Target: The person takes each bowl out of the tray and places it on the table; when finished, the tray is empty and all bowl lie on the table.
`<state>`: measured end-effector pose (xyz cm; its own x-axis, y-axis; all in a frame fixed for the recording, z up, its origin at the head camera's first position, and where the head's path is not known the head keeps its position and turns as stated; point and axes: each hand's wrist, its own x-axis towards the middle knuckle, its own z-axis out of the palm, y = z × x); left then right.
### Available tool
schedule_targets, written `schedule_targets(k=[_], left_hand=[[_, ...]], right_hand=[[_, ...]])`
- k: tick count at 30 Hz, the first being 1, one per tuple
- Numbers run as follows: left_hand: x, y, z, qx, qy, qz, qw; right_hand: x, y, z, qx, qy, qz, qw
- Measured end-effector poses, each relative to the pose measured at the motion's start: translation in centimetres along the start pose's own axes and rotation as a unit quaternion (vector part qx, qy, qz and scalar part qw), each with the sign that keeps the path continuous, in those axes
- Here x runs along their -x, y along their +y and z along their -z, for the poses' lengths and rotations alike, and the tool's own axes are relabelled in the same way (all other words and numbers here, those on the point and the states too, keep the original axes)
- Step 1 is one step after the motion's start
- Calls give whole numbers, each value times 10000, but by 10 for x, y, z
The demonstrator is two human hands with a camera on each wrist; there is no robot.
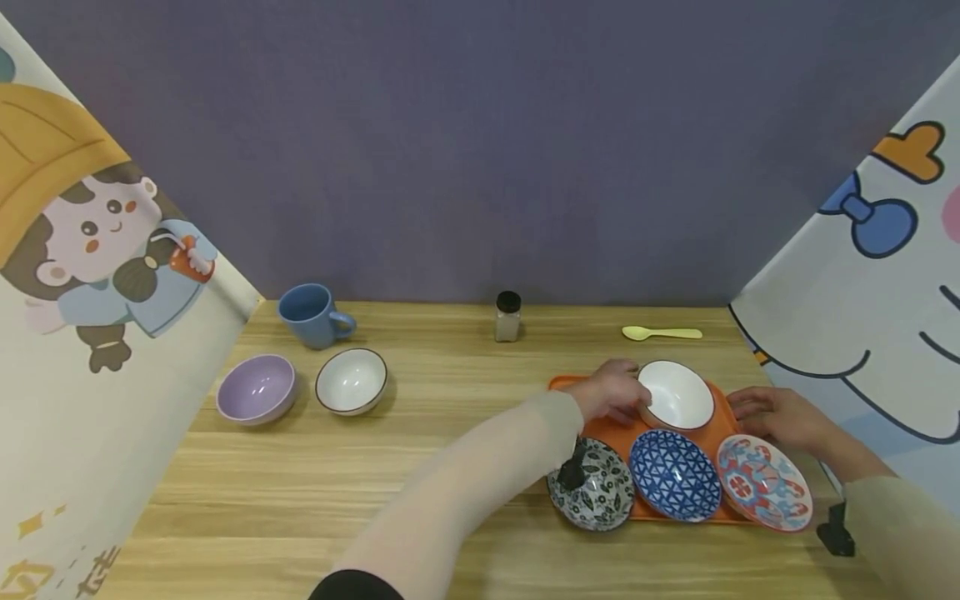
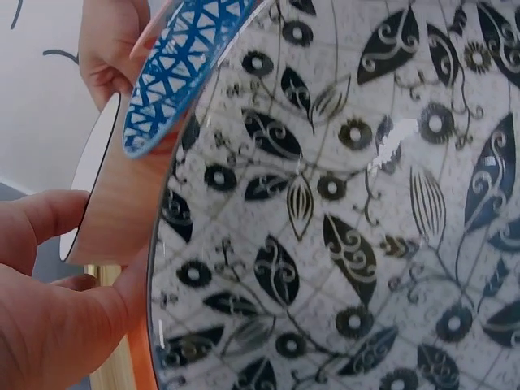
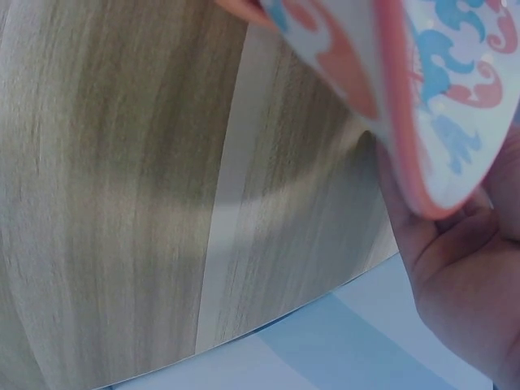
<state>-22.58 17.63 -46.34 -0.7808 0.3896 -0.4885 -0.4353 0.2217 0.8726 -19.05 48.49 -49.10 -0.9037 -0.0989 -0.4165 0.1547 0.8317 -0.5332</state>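
A white bowl [image 1: 677,396] with a thin dark rim is at the back of the orange tray [image 1: 611,431]. My left hand [image 1: 613,390] pinches its left rim; in the left wrist view the thumb and fingers sit about that edge. My right hand [image 1: 780,419] is at the tray's right edge, behind the red-and-blue patterned bowl [image 1: 765,483]; whether it touches the tray cannot be told. Along the tray's front lie that bowl, a blue triangle-patterned bowl [image 1: 675,475] and a black-and-white leaf-patterned bowl [image 1: 592,485], all tilted.
At the left of the wooden table [image 1: 300,500] stand a blue mug [image 1: 311,317], a purple bowl [image 1: 257,389] and a second white bowl [image 1: 351,381]. A black-capped jar [image 1: 507,317] and a yellow spoon [image 1: 662,332] are near the back wall.
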Motion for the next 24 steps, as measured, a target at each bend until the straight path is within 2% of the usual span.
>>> schedule_targets(k=[5, 11, 16, 24], left_hand=[[4, 4, -9, -79, 360, 180, 9992], [1, 6, -16, -98, 824, 245, 9963], [3, 9, -18, -43, 902, 245, 9956], [8, 10, -14, 197, 831, 270, 9960]], right_hand=[[1, -1, 0, -32, 17, -15, 10000], [2, -5, 1, -3, -5, -6, 10000], [2, -5, 1, 6, 20, 5, 10000], [3, -2, -2, -24, 75, 51, 10000]])
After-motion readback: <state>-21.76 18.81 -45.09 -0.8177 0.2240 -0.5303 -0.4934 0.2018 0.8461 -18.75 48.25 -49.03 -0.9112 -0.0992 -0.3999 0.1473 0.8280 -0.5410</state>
